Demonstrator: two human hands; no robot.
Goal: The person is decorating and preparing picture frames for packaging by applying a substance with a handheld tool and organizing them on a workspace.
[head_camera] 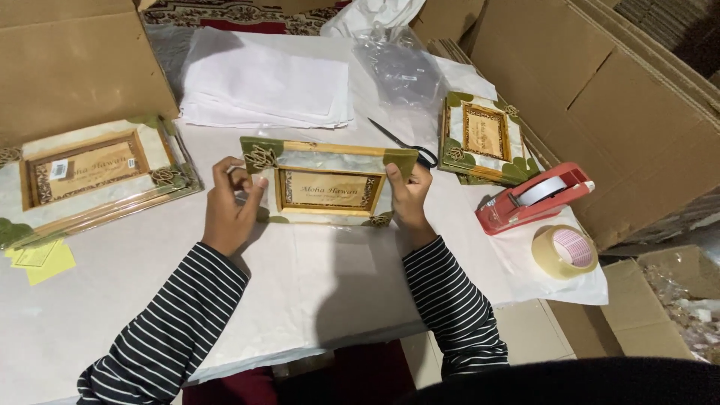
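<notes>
I hold a decorated picture frame [328, 184], pale marbled with gold edges and green corner pieces, tilted up off the white paper sheet [315, 277] at the table's middle. My left hand [231, 206] grips its left edge and my right hand [409, 196] grips its right edge. Both arms wear black-and-white striped sleeves.
A similar frame [82, 176] lies at the left, another stack of frames [484, 139] at the right. Black scissors [405, 142], a red tape dispenser [534, 197] and a tape roll [565, 251] sit right. A pile of white paper [266, 82], a plastic bag [397, 64], and cardboard boxes [622, 105] surround.
</notes>
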